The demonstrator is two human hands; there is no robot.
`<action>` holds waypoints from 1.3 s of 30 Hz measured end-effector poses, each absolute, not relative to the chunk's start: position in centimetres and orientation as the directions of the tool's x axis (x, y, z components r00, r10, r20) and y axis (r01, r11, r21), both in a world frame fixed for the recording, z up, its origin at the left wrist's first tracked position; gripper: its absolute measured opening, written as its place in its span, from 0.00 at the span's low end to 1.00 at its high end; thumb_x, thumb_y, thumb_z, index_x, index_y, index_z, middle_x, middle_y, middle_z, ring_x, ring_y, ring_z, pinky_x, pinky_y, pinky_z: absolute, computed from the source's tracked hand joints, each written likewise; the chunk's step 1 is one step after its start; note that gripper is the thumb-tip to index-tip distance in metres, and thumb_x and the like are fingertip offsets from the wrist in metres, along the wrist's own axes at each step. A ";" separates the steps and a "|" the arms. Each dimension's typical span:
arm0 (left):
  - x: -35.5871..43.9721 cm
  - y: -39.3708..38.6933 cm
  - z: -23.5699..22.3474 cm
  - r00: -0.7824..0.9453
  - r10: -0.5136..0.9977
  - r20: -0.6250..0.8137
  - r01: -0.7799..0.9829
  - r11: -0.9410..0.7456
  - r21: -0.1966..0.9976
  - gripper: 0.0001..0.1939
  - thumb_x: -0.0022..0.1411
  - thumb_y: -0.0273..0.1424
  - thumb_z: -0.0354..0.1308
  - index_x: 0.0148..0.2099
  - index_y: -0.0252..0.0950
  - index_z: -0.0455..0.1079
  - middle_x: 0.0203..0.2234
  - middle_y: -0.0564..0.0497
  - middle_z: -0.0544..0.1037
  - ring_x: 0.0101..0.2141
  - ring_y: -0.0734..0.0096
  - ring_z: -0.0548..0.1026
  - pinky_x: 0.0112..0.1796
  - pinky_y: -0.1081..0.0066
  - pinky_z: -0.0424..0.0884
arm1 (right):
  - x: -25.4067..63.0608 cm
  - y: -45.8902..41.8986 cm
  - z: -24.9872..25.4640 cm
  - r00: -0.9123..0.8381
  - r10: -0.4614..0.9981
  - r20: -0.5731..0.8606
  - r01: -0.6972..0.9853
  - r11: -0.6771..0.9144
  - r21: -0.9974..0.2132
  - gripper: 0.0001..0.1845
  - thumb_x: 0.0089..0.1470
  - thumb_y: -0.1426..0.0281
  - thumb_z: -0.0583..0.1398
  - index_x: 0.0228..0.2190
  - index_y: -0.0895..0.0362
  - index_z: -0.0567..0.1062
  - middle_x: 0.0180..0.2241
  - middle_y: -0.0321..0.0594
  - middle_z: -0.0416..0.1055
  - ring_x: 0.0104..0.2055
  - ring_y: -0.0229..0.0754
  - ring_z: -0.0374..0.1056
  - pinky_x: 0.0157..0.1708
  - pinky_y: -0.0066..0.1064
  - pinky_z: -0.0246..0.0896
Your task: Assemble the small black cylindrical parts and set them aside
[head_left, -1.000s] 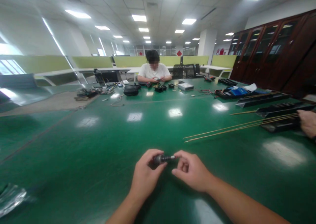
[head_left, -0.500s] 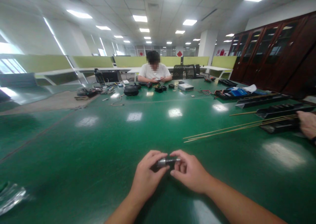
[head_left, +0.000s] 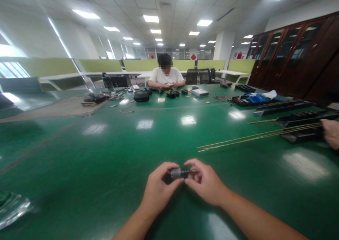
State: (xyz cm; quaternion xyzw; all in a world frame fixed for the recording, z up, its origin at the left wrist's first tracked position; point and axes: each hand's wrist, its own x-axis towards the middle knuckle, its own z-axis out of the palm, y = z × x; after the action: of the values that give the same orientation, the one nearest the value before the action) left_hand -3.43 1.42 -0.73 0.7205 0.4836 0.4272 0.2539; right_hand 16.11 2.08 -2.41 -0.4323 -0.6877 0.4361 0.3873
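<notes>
A small dark metal cylinder (head_left: 177, 172) with a thin shaft pointing right lies between my two hands, just above the green table (head_left: 111, 155). My left hand (head_left: 159, 190) wraps its fingers round the thicker left end. My right hand (head_left: 205, 183) pinches the shaft end with thumb and fingertips. Both hands are closed on the part near the table's front edge.
Thin brass rods (head_left: 254, 137) lie to the right, beside black trays (head_left: 299, 127). Another person's hand (head_left: 331, 132) rests at the right edge. A person (head_left: 166, 76) sits at the far side amid tools. Crinkled clear plastic (head_left: 12, 206) lies at the lower left.
My right hand has closed in on the shaft, covering more of it. The part has shifted slightly right and both hands sit closer together.
</notes>
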 end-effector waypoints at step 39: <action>-3.1 1.1 -0.8 0.174 0.885 0.432 0.526 -0.454 0.719 0.10 0.53 0.30 0.67 0.40 0.40 0.76 0.35 0.51 0.79 0.35 0.66 0.76 0.37 0.71 0.72 | 16.5 2.3 -1.9 -0.308 0.931 0.194 0.307 0.290 -0.907 0.06 0.51 0.72 0.62 0.34 0.57 0.77 0.30 0.37 0.75 0.30 0.39 0.69 0.31 0.27 0.62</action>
State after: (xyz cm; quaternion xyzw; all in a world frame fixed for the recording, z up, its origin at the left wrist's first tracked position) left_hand -3.11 1.06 -0.85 0.7369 0.4787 0.4289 0.2094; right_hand 16.55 2.29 -1.86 -0.4407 -0.7023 0.4010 0.3895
